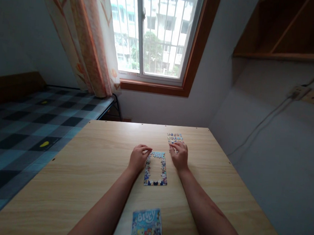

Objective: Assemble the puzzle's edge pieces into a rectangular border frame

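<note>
A jigsaw puzzle [164, 175] lies on the table with its border joined and bare wood showing in the middle. At its upper left corner is my left hand [138, 158], thumb and fingertips pinched together; whatever is between them is too small to make out. My right hand [180, 156] is just right of the puzzle's top, over the near end of the loose puzzle pieces [175, 137] laid in rows. Its fingers are curled in a pinch, hiding some pieces and anything held. Nearer to me lies a blue picture sheet or packet [147, 227] lettered "Bluey", cut off by the lower edge.
The pale wooden table [88, 170] carries all of this. A bed with a checked cover [51, 131] stands at the left, and a curtain [89, 44] hangs by the window [165, 35]. On the right wall are a shelf [285, 55] and a socket with a cable [298, 93].
</note>
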{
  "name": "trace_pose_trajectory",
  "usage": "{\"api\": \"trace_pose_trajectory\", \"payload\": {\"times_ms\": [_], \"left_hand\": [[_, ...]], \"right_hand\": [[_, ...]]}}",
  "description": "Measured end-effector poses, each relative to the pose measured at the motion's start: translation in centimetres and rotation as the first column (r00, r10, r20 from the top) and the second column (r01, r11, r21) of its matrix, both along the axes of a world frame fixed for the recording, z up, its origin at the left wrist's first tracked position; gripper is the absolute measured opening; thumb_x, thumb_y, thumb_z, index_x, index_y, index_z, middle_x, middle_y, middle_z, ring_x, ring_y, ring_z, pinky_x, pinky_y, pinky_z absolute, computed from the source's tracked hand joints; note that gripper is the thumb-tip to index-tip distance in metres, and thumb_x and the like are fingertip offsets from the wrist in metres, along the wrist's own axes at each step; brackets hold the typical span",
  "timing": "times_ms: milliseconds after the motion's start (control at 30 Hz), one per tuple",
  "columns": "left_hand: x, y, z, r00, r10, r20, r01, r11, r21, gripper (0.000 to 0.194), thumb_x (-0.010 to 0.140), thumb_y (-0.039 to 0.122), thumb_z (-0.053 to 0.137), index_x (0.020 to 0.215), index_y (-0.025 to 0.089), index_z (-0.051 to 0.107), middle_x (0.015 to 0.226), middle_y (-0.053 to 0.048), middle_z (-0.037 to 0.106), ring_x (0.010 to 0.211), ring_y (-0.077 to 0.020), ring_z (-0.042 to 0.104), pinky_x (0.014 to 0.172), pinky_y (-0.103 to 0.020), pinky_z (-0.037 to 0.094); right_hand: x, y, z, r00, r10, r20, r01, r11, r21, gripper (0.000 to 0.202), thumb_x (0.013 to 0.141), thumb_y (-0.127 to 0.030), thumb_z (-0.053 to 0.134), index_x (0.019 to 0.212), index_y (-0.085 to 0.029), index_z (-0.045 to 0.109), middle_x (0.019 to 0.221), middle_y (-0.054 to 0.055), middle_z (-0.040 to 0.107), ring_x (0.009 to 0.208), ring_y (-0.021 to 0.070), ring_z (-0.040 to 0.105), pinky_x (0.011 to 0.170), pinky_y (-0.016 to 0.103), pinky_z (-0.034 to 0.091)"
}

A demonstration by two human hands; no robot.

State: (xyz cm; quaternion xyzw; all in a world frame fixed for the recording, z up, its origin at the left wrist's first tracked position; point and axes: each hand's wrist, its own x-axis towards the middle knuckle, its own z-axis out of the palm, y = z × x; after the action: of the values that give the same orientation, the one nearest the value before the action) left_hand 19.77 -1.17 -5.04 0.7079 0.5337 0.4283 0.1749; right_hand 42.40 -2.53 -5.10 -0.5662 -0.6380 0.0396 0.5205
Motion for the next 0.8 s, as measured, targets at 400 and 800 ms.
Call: {"api": "trace_pose_trajectory", "payload": {"times_ms": [400,800], "left_hand": [[-1.2,0.8,-0.2,0.820,0.243,0.517,-0.189,0.969,-0.156,0.035,0.078,0.042,0.065,0.094,0.013,0.076,0.086,-0.010,0.075,0.075,-0.0202,0.067,0.067,-0.031,0.054],[-1.0,0.5,-0.2,0.833,0.292,0.470,-0.244,0.956,-0.160,0.029,0.079,0.039,0.063,0.091,0.015,0.076,0.084,-0.008,0.075,0.078,-0.0211,0.068,0.073,-0.032,0.054]], "right_hand": [[8.2,3.9,-3.6,0.881,-0.353,-0.314,0.273,0.923,-0.272,0.042,0.080,-0.030,0.049,0.109,-0.011,0.073,0.107,0.014,0.075,0.091,0.0228,0.071,0.083,0.031,0.055],[10.5,9.2,-0.8,0.970,-0.237,-0.051,0.179,0.845,-0.504,0.018,0.073,-0.031,0.068,0.081,-0.021,0.080,0.089,0.007,0.079,0.094,0.0239,0.073,0.088,0.028,0.052]]}}
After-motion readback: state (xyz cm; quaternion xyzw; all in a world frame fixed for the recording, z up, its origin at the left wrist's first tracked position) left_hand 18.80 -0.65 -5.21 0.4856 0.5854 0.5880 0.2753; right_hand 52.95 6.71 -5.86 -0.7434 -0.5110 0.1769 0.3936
